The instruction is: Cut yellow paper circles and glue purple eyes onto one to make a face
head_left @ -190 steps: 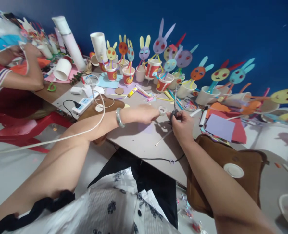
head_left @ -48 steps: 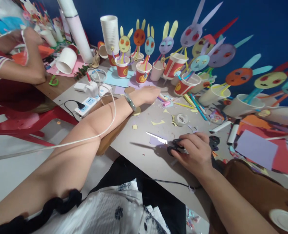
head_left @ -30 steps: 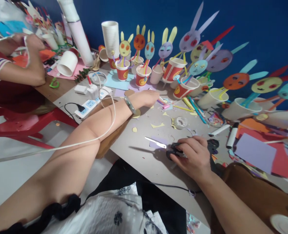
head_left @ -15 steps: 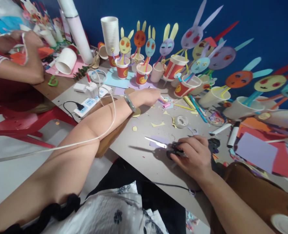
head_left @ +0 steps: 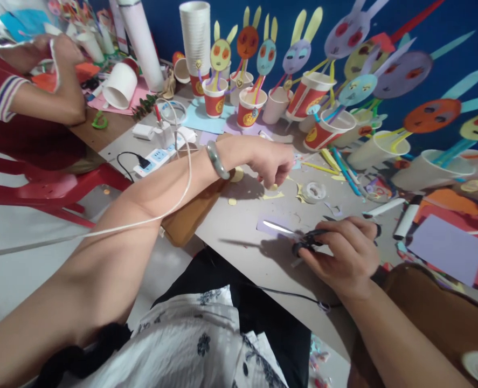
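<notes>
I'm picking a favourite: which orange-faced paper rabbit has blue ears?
The right-hand orange rabbit, its yellow strips in a white cup. Its ears are pale blue; the smaller orange rabbit further left has yellow ears.

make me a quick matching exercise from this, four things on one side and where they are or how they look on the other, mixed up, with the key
1. scissors
2. bracelet
3. power strip
4. tape roll

A. around the left wrist
B. flat on the table
C. in the right hand
D. has a black plug in it

Pairs: 1-C, 2-A, 3-D, 4-B
</notes>
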`<action>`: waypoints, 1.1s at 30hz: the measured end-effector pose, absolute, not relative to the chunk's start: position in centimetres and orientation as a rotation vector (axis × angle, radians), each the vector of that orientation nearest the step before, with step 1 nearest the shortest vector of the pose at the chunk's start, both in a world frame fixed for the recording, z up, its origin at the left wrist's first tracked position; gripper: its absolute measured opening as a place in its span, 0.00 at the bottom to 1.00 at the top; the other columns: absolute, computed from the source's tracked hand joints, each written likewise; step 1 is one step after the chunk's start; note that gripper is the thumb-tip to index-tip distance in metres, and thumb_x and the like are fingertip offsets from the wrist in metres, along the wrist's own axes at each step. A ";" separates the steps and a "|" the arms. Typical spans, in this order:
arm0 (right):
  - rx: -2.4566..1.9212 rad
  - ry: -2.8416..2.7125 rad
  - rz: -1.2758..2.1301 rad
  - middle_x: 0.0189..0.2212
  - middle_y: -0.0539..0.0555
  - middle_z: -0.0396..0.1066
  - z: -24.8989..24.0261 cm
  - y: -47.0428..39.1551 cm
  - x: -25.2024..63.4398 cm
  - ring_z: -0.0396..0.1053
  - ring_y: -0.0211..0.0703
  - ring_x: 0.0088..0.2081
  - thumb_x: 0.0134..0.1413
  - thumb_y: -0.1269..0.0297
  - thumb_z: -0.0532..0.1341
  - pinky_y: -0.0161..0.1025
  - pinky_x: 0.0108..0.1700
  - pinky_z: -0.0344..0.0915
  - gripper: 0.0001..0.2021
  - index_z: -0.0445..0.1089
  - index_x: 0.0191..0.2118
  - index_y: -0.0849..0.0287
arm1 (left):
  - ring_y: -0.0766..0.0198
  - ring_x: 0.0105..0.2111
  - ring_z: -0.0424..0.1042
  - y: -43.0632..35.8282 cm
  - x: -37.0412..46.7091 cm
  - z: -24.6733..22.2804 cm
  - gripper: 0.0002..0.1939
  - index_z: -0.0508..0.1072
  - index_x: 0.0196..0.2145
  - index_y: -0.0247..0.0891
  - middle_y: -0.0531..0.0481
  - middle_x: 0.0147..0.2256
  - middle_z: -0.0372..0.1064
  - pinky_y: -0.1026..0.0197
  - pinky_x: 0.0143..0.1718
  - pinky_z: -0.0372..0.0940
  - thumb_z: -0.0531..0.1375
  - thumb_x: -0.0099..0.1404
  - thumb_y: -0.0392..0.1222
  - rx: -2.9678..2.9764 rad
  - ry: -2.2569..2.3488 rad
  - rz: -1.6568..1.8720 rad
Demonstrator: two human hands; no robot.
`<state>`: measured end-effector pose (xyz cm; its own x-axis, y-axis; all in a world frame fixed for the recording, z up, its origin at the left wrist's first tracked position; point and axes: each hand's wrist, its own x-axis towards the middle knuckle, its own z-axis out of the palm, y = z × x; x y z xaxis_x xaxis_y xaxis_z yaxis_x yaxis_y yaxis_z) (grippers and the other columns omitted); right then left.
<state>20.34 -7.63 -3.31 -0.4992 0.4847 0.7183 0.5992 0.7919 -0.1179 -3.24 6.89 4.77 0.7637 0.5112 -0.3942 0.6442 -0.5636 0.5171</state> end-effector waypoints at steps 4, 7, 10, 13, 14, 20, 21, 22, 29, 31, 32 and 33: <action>-0.738 -2.143 -0.274 0.28 0.51 0.73 -2.9 -7.6 20.0 0.67 0.44 0.27 0.60 0.54 0.65 0.50 0.40 0.63 0.13 0.63 0.30 0.52 | 0.65 0.29 0.68 3.9 -5.1 5.6 0.17 0.81 0.41 0.35 0.50 0.32 0.76 0.61 0.33 0.60 0.63 0.53 0.29 2.332 0.901 -0.393; -0.728 -2.153 -0.336 0.29 0.51 0.73 -2.8 -7.4 19.8 0.67 0.42 0.27 0.60 0.56 0.66 0.48 0.40 0.63 0.13 0.63 0.30 0.53 | 0.63 0.28 0.67 2.2 -7.0 5.6 0.16 0.82 0.41 0.36 0.50 0.31 0.75 0.60 0.31 0.58 0.66 0.52 0.34 2.299 0.887 -0.507; -0.732 -2.167 -0.333 0.29 0.51 0.73 -2.7 -7.4 19.8 0.66 0.42 0.27 0.58 0.59 0.67 0.48 0.40 0.62 0.13 0.62 0.30 0.53 | 0.63 0.27 0.67 0.9 -8.4 5.0 0.12 0.82 0.38 0.36 0.48 0.30 0.76 0.60 0.31 0.56 0.65 0.54 0.34 2.396 0.932 -0.484; -0.742 -2.183 -0.302 0.30 0.53 0.72 -2.5 -7.6 19.9 0.66 0.44 0.27 0.58 0.61 0.67 0.50 0.40 0.62 0.13 0.61 0.30 0.53 | 0.62 0.30 0.68 -0.2 -9.5 4.1 0.12 0.82 0.36 0.36 0.46 0.32 0.76 0.59 0.33 0.55 0.60 0.57 0.30 2.549 1.023 -0.375; -0.753 -2.196 -0.291 0.30 0.54 0.72 -2.4 -7.6 19.9 0.67 0.44 0.28 0.59 0.60 0.67 0.50 0.41 0.62 0.13 0.60 0.31 0.53 | 0.62 0.30 0.68 -0.6 -9.8 3.8 0.12 0.82 0.35 0.36 0.46 0.31 0.76 0.60 0.33 0.55 0.60 0.58 0.30 2.586 1.034 -0.344; -0.770 -2.165 -0.319 0.30 0.53 0.72 -2.4 -7.7 20.3 0.66 0.43 0.26 0.56 0.61 0.68 0.50 0.40 0.63 0.15 0.60 0.30 0.53 | 0.60 0.35 0.70 -4.0 -11.6 2.5 0.12 0.76 0.35 0.34 0.44 0.36 0.73 0.58 0.36 0.58 0.53 0.70 0.32 2.831 1.080 -0.156; -0.787 -2.168 -0.314 0.30 0.53 0.72 -2.4 -7.7 20.4 0.66 0.43 0.26 0.56 0.61 0.69 0.50 0.40 0.63 0.14 0.60 0.30 0.53 | 0.59 0.37 0.70 -4.7 -11.8 2.3 0.13 0.76 0.37 0.34 0.43 0.37 0.73 0.58 0.39 0.59 0.52 0.72 0.34 2.872 1.051 -0.171; -0.806 -2.179 -0.303 0.30 0.53 0.73 -2.4 -7.7 20.4 0.67 0.44 0.27 0.56 0.62 0.69 0.51 0.41 0.63 0.14 0.60 0.30 0.53 | 0.57 0.39 0.70 -5.3 -11.8 2.0 0.14 0.76 0.39 0.34 0.43 0.39 0.72 0.56 0.42 0.59 0.51 0.73 0.36 2.919 1.079 -0.144; -0.841 -2.198 -0.283 0.31 0.54 0.73 -2.6 -7.9 20.7 0.68 0.45 0.27 0.55 0.61 0.69 0.53 0.42 0.64 0.14 0.61 0.31 0.52 | 0.47 0.49 0.66 -7.6 -11.8 -0.3 0.28 0.69 0.57 0.32 0.37 0.50 0.68 0.51 0.46 0.56 0.60 0.69 0.56 3.009 1.320 -0.161; -0.838 -2.201 -0.287 0.31 0.54 0.73 -2.6 -7.9 20.7 0.68 0.46 0.27 0.55 0.62 0.69 0.53 0.41 0.64 0.14 0.61 0.31 0.53 | 0.47 0.51 0.64 -7.7 -12.2 -0.5 0.28 0.69 0.56 0.33 0.38 0.50 0.67 0.51 0.47 0.55 0.59 0.70 0.58 3.027 1.310 -0.133; -0.836 -2.200 -0.290 0.31 0.54 0.73 -2.6 -7.9 20.7 0.68 0.46 0.27 0.55 0.62 0.70 0.53 0.41 0.64 0.14 0.61 0.31 0.53 | 0.47 0.51 0.64 -7.7 -12.5 -0.5 0.28 0.69 0.56 0.33 0.38 0.50 0.67 0.51 0.48 0.55 0.58 0.70 0.59 3.033 1.299 -0.122; -0.835 -2.200 -0.292 0.31 0.54 0.73 -2.6 -7.8 20.7 0.69 0.46 0.27 0.54 0.62 0.70 0.53 0.41 0.64 0.14 0.61 0.31 0.52 | 0.47 0.52 0.63 -7.8 -12.7 -0.6 0.29 0.69 0.56 0.34 0.38 0.50 0.66 0.51 0.48 0.55 0.57 0.70 0.60 3.037 1.286 -0.114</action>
